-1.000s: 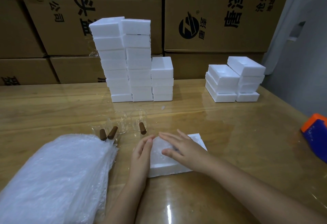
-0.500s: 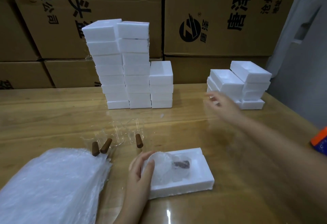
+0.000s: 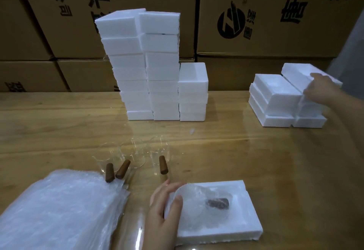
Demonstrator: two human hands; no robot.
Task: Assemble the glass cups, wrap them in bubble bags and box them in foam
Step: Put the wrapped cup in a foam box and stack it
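Near the front edge of the glossy wooden table (image 3: 256,161), bedded in the recess of a white moulded foam tray (image 3: 240,227): one clear glass cup in a bubble bag (image 3: 197,206), its brown wooden handle (image 3: 217,203) showing dark through the film. Steadied by the left hand (image 3: 163,212), fingers curled round the tray's left end, thumb laid on top at the edge of the bag. Well apart, at far right, stretched out to the top piece of a low stack of open white foam halves (image 3: 275,96): the right hand (image 3: 323,90), blurred, fingers spread over the near corner. Cannot tell whether gripping or only touching.

Probably after a lid for the loaded tray. Expect almost no weight in the foam: stiff, yet crumbly at the corners and apt to cling to the piece beneath. Best pinched by the two long walls and lifted straight up, not levered by a corner. Expect more weight in the glass, and real fragility. Likely slippery inside the soft bag, so hold through the tray, never by the film. Keep the handle down in its slot before closing, or risk a lid rocking on it.

Between the tray and tall stacks of closed white foam boxes (image 3: 161,62): three bare clear glass cups with brown wooden handles (image 3: 132,153), just beside a heap of clear bubble bags (image 3: 59,210). Behind everything, brown printed cardboard cartons (image 3: 275,23).
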